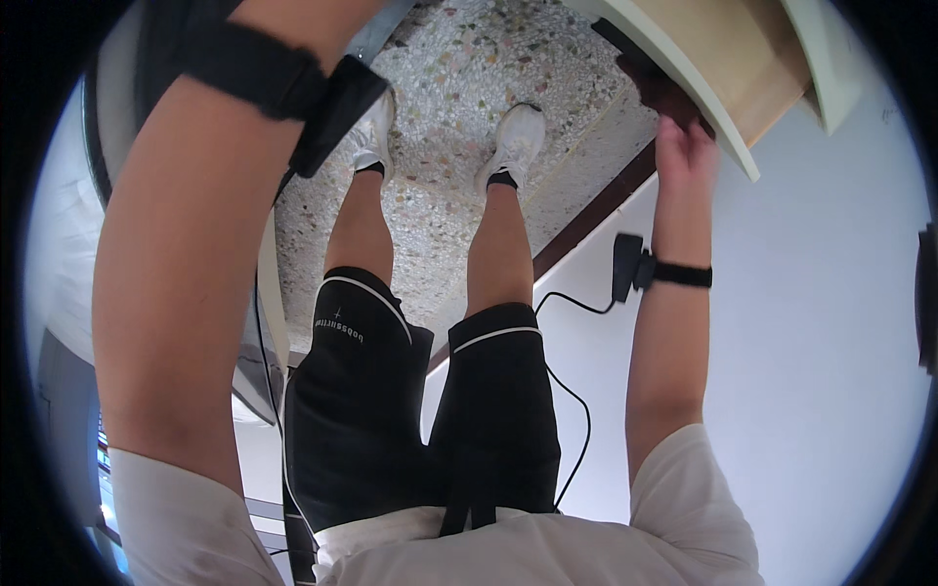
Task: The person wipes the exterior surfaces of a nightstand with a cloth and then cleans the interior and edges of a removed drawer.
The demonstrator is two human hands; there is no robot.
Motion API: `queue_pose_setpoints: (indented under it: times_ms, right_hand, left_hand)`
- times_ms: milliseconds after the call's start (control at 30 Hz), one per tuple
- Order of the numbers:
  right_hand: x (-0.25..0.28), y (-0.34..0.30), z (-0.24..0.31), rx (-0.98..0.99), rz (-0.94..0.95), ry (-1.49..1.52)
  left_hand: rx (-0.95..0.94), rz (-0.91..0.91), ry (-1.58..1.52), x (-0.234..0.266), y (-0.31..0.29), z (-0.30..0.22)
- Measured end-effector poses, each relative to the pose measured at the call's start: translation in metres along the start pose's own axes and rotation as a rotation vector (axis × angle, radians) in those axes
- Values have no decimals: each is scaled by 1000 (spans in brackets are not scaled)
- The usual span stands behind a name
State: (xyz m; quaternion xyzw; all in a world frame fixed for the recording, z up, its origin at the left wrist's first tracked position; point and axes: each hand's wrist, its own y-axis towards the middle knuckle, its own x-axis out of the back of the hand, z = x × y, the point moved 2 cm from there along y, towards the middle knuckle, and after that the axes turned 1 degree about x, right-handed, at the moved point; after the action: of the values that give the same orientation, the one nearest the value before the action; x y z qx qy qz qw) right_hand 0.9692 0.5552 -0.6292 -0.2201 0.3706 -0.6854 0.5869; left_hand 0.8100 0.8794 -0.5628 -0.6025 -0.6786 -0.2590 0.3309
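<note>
My right hand (687,151) reaches up to the outer face of a pulled-out drawer (728,107) with a pale front and a light wooden inside. Its fingers curl into deep shadow at a dark handle (608,37) on that front, so their exact grip is hard to make out. My left forearm (176,264) runs up past the top edge of the picture. The left hand itself lies outside the view, and what it touches does not show.
Black straps with small dark devices sit on both forearms; a thin black cable (588,415) hangs beside my right leg. Speckled stone floor (445,107) lies under my white shoes (518,137). A white wall (811,342) with a dark red-brown baseboard (601,210) stands at the right.
</note>
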Motion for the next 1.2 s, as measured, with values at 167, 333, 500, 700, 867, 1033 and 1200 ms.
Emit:
queue_pose_setpoints:
  times_ms: [167, 333, 500, 700, 867, 1033, 1200]
  right_hand:
    - [-17, -62, 12, 165, 249, 12]
    - [-100, -88, -77, -131, 319, 98]
    - [-138, -56, -151, -644, 735, 729]
    - [-74, -12, -136, -351, 479, 491]
    - [-4, 15, -83, 14, 453, 127]
    - [32, 18, -35, -62, 278, 175]
    - [35, -32, -2, -131, 360, 232]
  left_hand:
    - [-31, -142, 3, -35, 2, 10]
    - [-6, -201, 6, -31, -12, 8]
    - [53, -139, -43, -24, -9, 1]
    - [140, -154, -73, -21, -18, -1]
    - [150, -163, -91, -23, -17, -6]
    - [106, -70, 13, -19, -11, -4]
    - [84, -465, -173, -18, -32, -4]
